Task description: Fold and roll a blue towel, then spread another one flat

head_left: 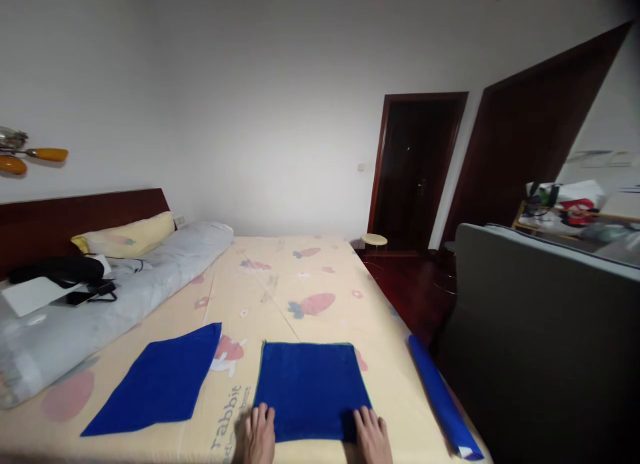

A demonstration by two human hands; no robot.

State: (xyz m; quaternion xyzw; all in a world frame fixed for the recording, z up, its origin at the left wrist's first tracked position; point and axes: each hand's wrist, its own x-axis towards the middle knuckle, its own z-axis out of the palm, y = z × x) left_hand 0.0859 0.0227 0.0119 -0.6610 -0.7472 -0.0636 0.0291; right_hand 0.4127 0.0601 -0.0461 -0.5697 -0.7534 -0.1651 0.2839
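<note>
A square blue cloth (313, 391) with a thin greenish hem lies spread on the bed, its near edge toward me. At its near left corner, my left hand (261, 432) is closed with bent fingers over the fabric. My right hand (371, 434) grips the near right corner in much the same way. Both thumbs are largely hidden. To the left, a second blue cloth (160, 381) rests flat at a slant, apart from the hands. Near the bed's right edge lies a long blue roll (443, 401) with a small white patch at its near end.
The bed (280, 277) has a yellow printed sheet. A grey rolled quilt (150, 284) runs along its left side, with a black bag (60, 272), a white box (33, 296) and a pillow (130, 236). A dark panel (540, 344) stands right; a stool (374, 240) stands beyond.
</note>
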